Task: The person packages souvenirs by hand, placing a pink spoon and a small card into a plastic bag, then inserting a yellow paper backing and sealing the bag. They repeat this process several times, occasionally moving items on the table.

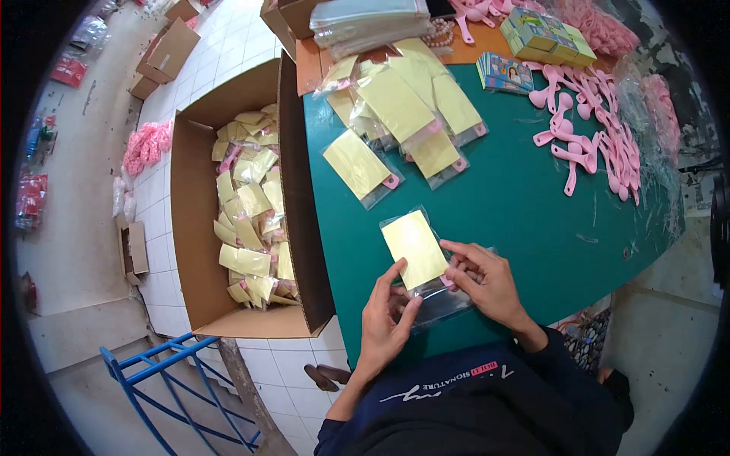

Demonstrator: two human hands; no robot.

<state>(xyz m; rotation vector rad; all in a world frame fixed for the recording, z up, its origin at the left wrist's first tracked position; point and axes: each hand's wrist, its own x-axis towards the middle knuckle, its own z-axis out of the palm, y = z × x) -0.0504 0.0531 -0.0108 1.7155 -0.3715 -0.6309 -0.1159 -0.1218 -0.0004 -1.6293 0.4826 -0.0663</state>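
Between my hands, over the near part of the green table, is a clear plastic bag with a pale yellow card in it. A small pink end of something shows beside the card's lower right corner. My left hand grips the bag's lower left side, index finger at the card's edge and thumb on the plastic. My right hand pinches the bag's right side near the pink end. Filled bags with yellow cards lie piled just beyond, pink ends poking out below the cards.
Left of the green table stands an open cardboard box holding many filled bags. Pink measuring spoons lie loose at the right, near printed card stacks. Clear bags are stacked at the far edge. A blue metal frame stands lower left.
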